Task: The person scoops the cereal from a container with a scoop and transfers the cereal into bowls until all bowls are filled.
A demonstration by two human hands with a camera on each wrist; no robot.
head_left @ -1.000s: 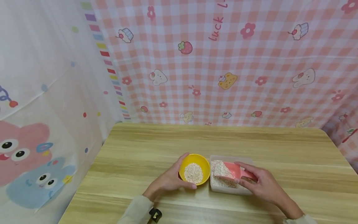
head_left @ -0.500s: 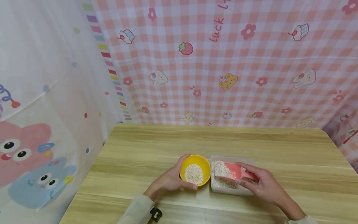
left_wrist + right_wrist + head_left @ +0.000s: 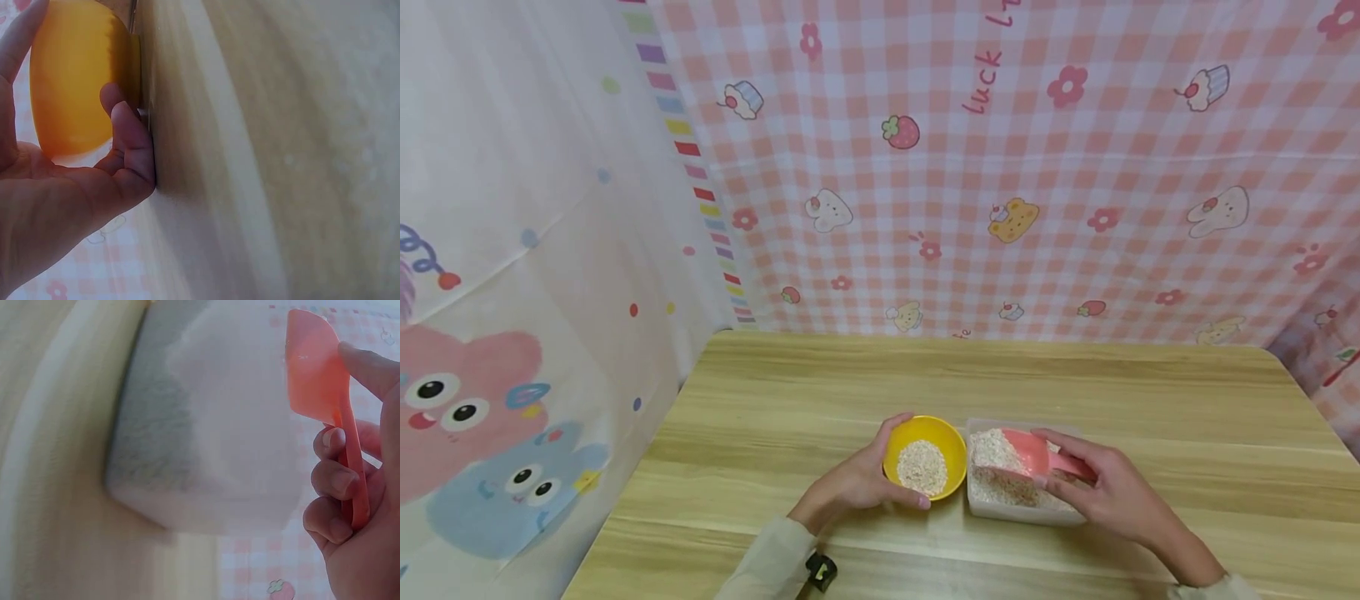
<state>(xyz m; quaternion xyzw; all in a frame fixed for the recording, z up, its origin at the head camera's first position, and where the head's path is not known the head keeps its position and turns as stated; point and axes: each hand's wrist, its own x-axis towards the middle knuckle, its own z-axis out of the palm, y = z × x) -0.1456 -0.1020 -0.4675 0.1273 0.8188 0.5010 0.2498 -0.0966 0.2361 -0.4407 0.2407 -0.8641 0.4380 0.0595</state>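
Observation:
My left hand (image 3: 865, 475) holds a yellow bowl (image 3: 951, 442) by its left side, thumb at the near rim and fingers round the far side. Pale flakes, like oats (image 3: 922, 468), cover the bowl's bottom. In the left wrist view, curled fingers lie low along the bowl's wall (image 3: 75, 81), close to the tabletop. My right hand (image 3: 1112, 496) grips a pink scoop (image 3: 1033, 450) by its handle, its load of flakes (image 3: 996, 450) over a translucent white container (image 3: 1022, 511). The right wrist view shows fingers wrapped around the scoop's handle (image 3: 355, 469); the container (image 3: 244, 437) stands beyond.
The bowl and the container stand side by side on a wood-grain table (image 3: 820, 375). A pink checked cloth (image 3: 955, 183) hangs behind the table's back edge, and a white printed cloth (image 3: 572, 275) hangs at the left.
In the last half second the scoop has risen slightly and shifted a little left over the container. My left hand and the bowl stay in place; the head view has drifted slightly.

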